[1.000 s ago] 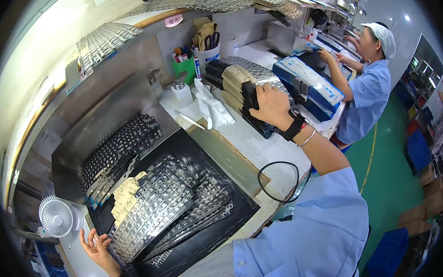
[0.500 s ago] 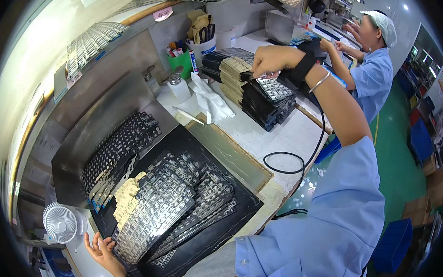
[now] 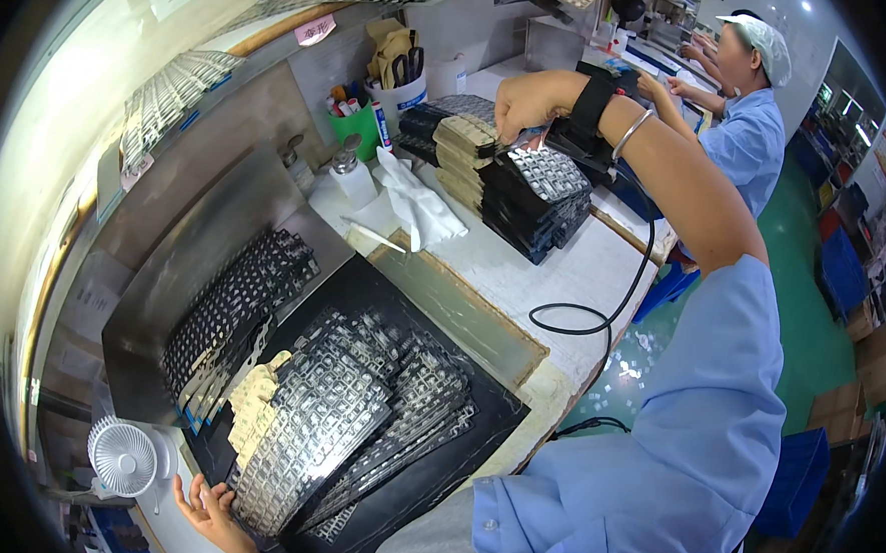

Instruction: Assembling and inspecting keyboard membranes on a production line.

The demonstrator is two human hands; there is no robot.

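Observation:
My right hand (image 3: 524, 103) reaches far across the bench and pinches the top of a stack of black trays (image 3: 537, 201) filled with small silvery parts; a black wrist strap with a cord sits on that arm. My left hand (image 3: 212, 510) rests open at the near left edge of a fanned pile of silvery part sheets (image 3: 324, 436) lying on a large black tray (image 3: 476, 403). A pale yellow foam piece (image 3: 253, 402) lies on that pile.
A small white fan (image 3: 125, 455) stands at the near left. White cloth (image 3: 417, 205), a pump bottle (image 3: 350, 177), a green cup (image 3: 354, 124) and a white cup of tools (image 3: 401, 89) sit at the back. Another person (image 3: 747, 112) in blue works to the right.
My right hand has moved onto the top of the black tray stack and closed on it. The view has shifted slightly. My left hand has stayed at the pile's edge.

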